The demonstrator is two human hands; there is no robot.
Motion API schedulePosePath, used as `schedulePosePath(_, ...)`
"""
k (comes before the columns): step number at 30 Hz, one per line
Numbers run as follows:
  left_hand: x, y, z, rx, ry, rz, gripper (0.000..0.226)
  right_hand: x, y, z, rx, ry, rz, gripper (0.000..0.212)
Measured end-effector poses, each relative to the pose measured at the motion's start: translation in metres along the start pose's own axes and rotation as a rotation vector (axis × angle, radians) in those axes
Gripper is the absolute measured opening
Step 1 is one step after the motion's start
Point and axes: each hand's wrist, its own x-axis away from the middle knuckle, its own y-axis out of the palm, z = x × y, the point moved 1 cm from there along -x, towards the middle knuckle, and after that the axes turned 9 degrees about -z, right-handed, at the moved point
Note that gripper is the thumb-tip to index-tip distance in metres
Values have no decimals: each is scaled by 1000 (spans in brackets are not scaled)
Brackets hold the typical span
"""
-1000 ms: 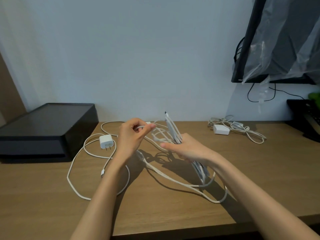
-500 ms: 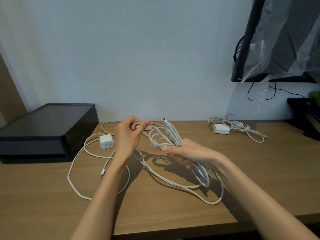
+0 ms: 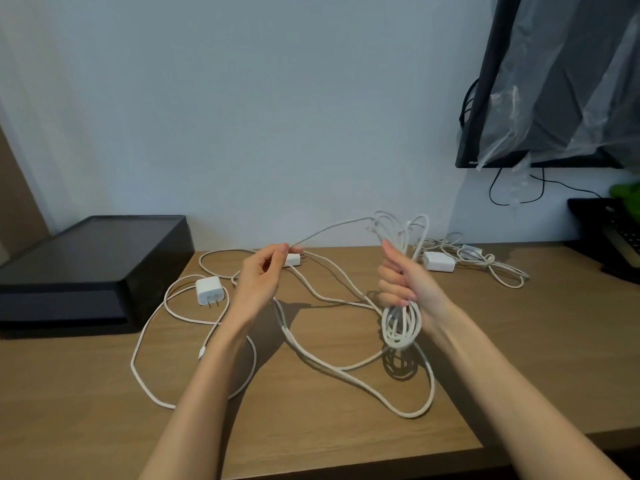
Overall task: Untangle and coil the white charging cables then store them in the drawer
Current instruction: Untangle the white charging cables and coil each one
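From the head view, we see the right grip [image 3: 405, 282] wrapped around the coiled bundle [image 3: 401, 323], fingers curled round its waist. The loops stand up above the fist and hang below it, just off the bench [image 3: 346, 441]. The left grip [image 3: 261, 275] pinches a single strand [image 3: 329, 230] between thumb and forefinger, and that strand runs up to the top of the bundle.

A second ago the two grips were close together and the right one lay low and flat, with the bundle slanting across it. Now the right grip has risen and turned upright, and the left has drawn away, so the strand between them is pulled nearly straight. We read this as feeding out the next length to lay onto the coil, so coiling is underway but not finished.

Below and between the grips the loose cable [image 3: 346, 372] trails in wide loops on the bench. Left of the left grip lies a white plug adapter [image 3: 209, 289] on its own looped lead. A second adapter [image 3: 293, 259] peeks out just behind that grip. Beyond the right grip a further cable heap [image 3: 502, 271] with its adapter [image 3: 438, 261] waits untouched.

As for containers, we see no drawer. A black box [image 3: 93, 258] sits far left of the left grip. Its top looks flat, and we cannot tell whether it opens or holds anything.
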Motion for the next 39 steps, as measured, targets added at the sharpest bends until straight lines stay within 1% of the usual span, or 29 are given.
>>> schedulePosePath(3,0,0,2,9,12,29,27,-1,-5,-11,-117,-113,53,47)
schedulePosePath(6,2,1,4,-20,36,79,24,-3,-5,-11,-65,-166,148,45)
schedulePosePath(8,4,5,4,-52,40,92,24,-5,-2,-3,43,-166,212,44)
schedulePosePath(10,6,10,4,-84,37,67,26,-7,6,7,208,-140,290,40)
schedulePosePath(12,8,16,5,-159,36,7,27,-10,17,17,370,-111,363,34)
schedulePosePath(14,11,21,6,-222,33,-92,28,-14,25,24,489,-91,408,27)
schedulePosePath(18,12,23,4,-256,20,-262,29,-17,30,28,601,-21,401,27)
schedulePosePath(21,12,24,4,-239,44,-327,30,-18,30,27,638,14,402,29)
schedulePosePath(24,13,27,4,-252,50,-384,29,-18,31,26,642,28,350,27)
schedulePosePath(26,15,29,4,-257,35,-432,29,-17,32,26,672,30,330,31)
schedulePosePath(28,16,31,5,-247,30,-466,29,-19,32,26,713,22,333,33)
schedulePosePath(32,17,33,5,-225,27,-496,28,-21,32,25,756,-15,329,24)
schedulePosePath(34,18,33,6,-236,24,-509,29,-22,30,24,739,-43,323,26)
schedulePosePath(38,17,30,6,-255,-6,-554,35,-26,20,17,754,-108,419,32)
schedulePosePath(39,16,29,5,-242,-16,-571,36,-26,18,14,721,-130,419,33)
